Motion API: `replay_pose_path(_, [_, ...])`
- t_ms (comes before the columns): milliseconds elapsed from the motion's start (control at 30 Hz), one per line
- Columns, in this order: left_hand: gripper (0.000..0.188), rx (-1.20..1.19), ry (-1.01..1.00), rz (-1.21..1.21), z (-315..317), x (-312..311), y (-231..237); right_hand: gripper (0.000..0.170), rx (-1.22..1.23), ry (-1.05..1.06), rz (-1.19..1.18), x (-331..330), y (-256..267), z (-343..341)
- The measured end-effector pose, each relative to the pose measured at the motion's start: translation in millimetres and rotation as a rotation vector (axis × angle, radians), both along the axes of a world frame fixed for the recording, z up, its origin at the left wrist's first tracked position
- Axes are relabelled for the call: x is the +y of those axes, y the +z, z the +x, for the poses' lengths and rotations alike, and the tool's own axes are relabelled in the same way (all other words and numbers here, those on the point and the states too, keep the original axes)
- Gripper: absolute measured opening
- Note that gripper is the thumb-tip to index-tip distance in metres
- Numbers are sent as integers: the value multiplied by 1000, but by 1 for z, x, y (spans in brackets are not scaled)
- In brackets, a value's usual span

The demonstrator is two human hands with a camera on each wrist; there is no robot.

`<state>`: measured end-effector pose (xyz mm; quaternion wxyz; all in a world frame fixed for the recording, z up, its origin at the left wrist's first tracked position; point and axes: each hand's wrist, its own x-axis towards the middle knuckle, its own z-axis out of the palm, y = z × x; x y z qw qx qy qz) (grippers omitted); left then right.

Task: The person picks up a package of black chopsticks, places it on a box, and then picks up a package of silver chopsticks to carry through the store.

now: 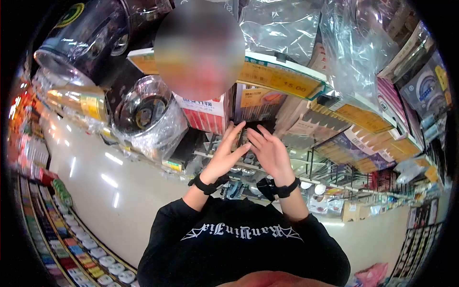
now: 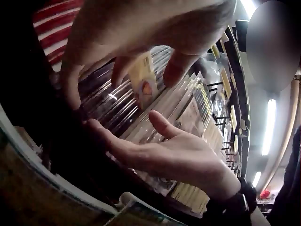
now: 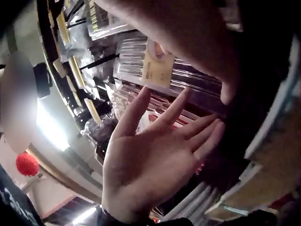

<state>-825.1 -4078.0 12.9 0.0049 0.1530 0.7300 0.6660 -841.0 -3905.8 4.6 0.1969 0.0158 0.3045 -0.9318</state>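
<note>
My left hand [image 1: 222,159] and right hand [image 1: 273,157] reach up before a shop rack, palms turned toward each other with a small gap between. Neither holds anything, and their fingers are extended. Just beyond the fingertips hangs a clear pack of thin sticks [image 1: 256,103] with a yellow label [image 2: 143,81] showing a food picture. A red-and-white striped pack [image 1: 203,117] hangs beside it, close to the left fingertips. Right of the right hand are more flat clear packs [image 1: 311,125]. In the left wrist view, the right hand's thumb stands apart from its fingers.
A shelf edge with a yellow price strip [image 1: 282,80] runs above the hands. Plastic-wrapped goods [image 1: 279,28] lie on that shelf. A wrapped glass pot [image 1: 143,112] stands at the left. Metal hooks with small goods hang below the hands. Across the tiled floor [image 1: 95,177] stands another stocked shelf [image 1: 71,239].
</note>
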Motion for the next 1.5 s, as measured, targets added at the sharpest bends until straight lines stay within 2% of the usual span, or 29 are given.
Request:
replay_pose_path(133, [55, 16, -90, -18, -12, -10, -4, 38, -36, -78, -89, -15, -9, -19])
replay_pose_path(233, [53, 42, -133, -33, -14, -17, -2, 34, -71, -138, -81, -23, -7, -17])
replay_pose_path(300, [55, 26, -171, -16, -12, -23, -1, 26, -107, -190, -54, -27, -4, -7])
replay_pose_path(400, [51, -16, -192, 76, -8, -27, -9, 22, -174, -230, -94, -28, -9, 8])
replay_pose_path(500, [46, -34, -198, 149, -4, -29, -15, 26, -259, -264, -140, -36, -3, 28])
replay_pose_path(567, [45, -54, -212, 123, 0, -32, -11, 27, -201, -225, -181, -40, -10, 40])
replay_pose_path(600, [36, -41, -200, 91, 4, -33, -4, 28, -174, -205, -202, -42, -13, 46])
replay_pose_path(700, [26, 31, -217, -25, 4, -41, -9, 29, -121, -134, -156, -51, -4, 65])
replay_pose_path(733, [22, 20, -218, 56, 8, -41, -5, 30, -139, -102, -178, -52, -6, 70])
replay_pose_path(833, [23, 117, -248, -35, 17, -51, 8, 28, -63, -99, -53, -44, -7, 82])
replay_pose_path(967, [24, 157, -297, 6, 28, -63, 18, 26, 175, -337, 299, -33, 3, 101])
replay_pose_path(1000, [25, 126, -328, -13, 31, -66, 22, 29, 264, -286, 399, -25, 3, 104])
replay_pose_path(1100, [25, 146, -428, -47, 38, -70, 20, 32, 330, -284, 622, -24, 22, 120])
replay_pose_path(1233, [24, 144, -462, -49, 51, -74, 18, 30, 299, -227, 621, -24, 27, 141])
replay_pose_path(1300, [21, 126, -497, -139, 57, -78, 15, 22, 305, -171, 650, -19, 20, 152])
replay_pose_path(1400, [20, 141, -560, -148, 64, -77, 5, 12, 265, -150, 681, -14, 13, 169])
replay_pose_path(1500, [21, 77, -586, -134, 73, -65, -1, 11, 251, -174, 697, -6, 12, 182])
